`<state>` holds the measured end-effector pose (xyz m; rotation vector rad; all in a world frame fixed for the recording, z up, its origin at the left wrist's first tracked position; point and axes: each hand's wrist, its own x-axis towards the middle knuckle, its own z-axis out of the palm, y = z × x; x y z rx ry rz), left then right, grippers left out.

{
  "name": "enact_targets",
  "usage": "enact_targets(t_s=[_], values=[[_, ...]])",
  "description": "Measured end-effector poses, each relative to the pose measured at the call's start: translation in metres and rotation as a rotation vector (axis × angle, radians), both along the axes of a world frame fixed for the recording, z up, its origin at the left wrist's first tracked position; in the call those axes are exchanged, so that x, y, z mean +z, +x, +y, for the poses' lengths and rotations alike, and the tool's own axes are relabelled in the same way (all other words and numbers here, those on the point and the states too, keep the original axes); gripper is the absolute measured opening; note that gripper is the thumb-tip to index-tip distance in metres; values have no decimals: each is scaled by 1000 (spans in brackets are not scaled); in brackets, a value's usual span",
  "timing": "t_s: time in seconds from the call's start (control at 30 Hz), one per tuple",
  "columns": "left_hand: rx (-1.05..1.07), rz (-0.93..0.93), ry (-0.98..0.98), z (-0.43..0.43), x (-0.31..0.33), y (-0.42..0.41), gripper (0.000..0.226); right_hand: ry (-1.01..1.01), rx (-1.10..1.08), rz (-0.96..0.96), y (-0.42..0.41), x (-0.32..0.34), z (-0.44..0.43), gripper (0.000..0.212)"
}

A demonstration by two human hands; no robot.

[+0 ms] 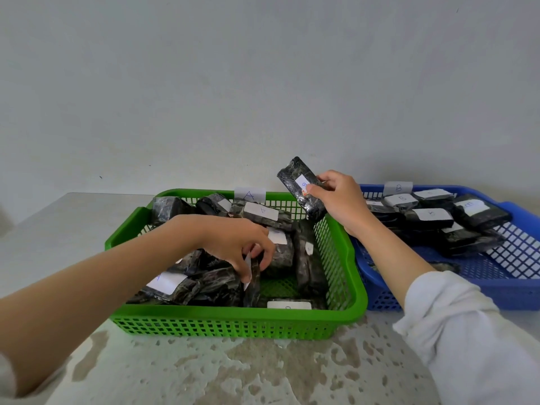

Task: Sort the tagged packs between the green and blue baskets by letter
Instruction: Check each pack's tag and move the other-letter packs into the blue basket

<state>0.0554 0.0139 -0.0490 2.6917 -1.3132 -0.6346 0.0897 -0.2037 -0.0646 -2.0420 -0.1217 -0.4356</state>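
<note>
Over the far right corner of the green basket (233, 320), the right hand (339, 200) pinches a B-tagged pack (295, 176), long axis tilted up-left; the blue basket (467, 293) lies just right, nearest this hand; the left hand (242, 241) grips an upright pack (254, 279) inside the green one.

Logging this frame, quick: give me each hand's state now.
Left hand: pinching an on-edge pack in the green basket.
Right hand: holding a B-tagged pack in the air.
</note>
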Motion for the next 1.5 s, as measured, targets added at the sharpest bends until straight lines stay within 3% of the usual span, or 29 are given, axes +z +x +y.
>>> enact_targets(t_s=[0.13,0.37,0.6,0.7,0.83,0.97,1.1,1.27,1.37,1.5], values=[[-20,-81,-18,1,-7,-3,25,2,1,8,-2,1,0,25],[-68,-162,131,-2,-2,-3,26,-54,-4,12,-5,3,2,27],[33,95,102,-10,25,0,18,-54,2,9,-10,3,1,30],[70,117,85,-11,35,3,22,-8,7,4,-11,5,1,27],[241,145,-146,-8,39,8,21,132,-32,-26,-15,6,-1,15],[575,158,-581,-15,28,14,24,377,-131,26,-20,14,-17,13],[843,242,-991,-48,11,15,24,445,-225,72,-30,27,-54,17],[909,383,-1316,-114,14,14,24,265,-181,176,-54,39,-122,12],[936,282,-1347,-153,12,16,23,79,-102,258,-69,36,-157,7],[990,94,-1311,-184,-6,15,24,-118,-14,415,-79,26,-191,22]])
